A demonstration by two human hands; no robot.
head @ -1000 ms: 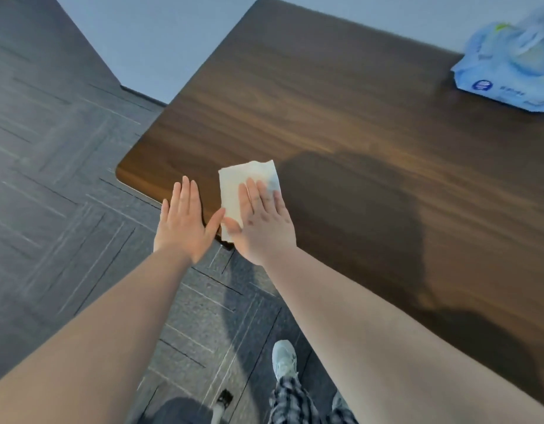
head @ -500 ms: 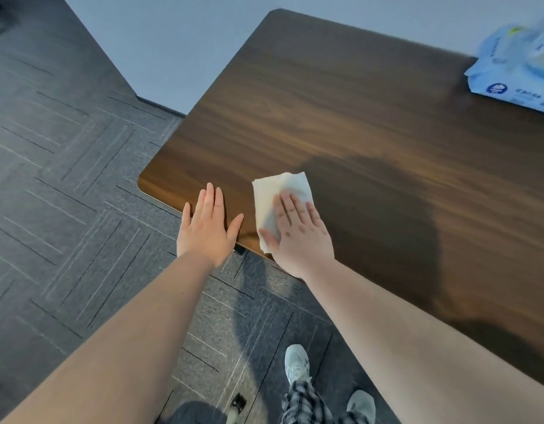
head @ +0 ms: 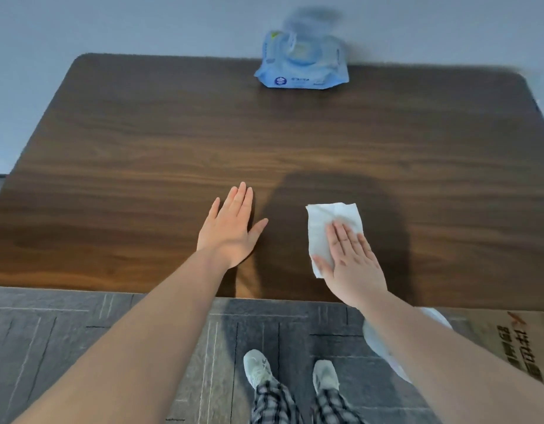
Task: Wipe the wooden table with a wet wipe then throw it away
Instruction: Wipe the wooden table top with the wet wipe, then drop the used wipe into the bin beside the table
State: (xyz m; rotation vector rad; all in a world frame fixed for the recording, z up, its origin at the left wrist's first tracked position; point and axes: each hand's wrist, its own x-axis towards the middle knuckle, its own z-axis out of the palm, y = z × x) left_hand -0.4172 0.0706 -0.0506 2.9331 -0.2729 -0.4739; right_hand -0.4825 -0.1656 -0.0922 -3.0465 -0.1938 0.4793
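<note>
A dark wooden table point(head: 142, 148) fills the middle of the view. A white wet wipe point(head: 329, 218) lies flat on it near the front edge. My right hand point(head: 353, 264) presses down on the wipe's lower right part with flat fingers, covering that part. My left hand point(head: 231, 231) rests flat on the bare wood to the left of the wipe, fingers apart, holding nothing.
A blue pack of wet wipes point(head: 301, 65) with its lid up sits at the table's far edge by the wall. A cardboard box point(head: 509, 341) and something white point(head: 384, 341) stand on the grey floor under the table's front right. My feet point(head: 258, 365) are below.
Both hands and the wipe have slid right along the front edge, from the table's left corner to its middle. The view has turned to face the table squarely.
</note>
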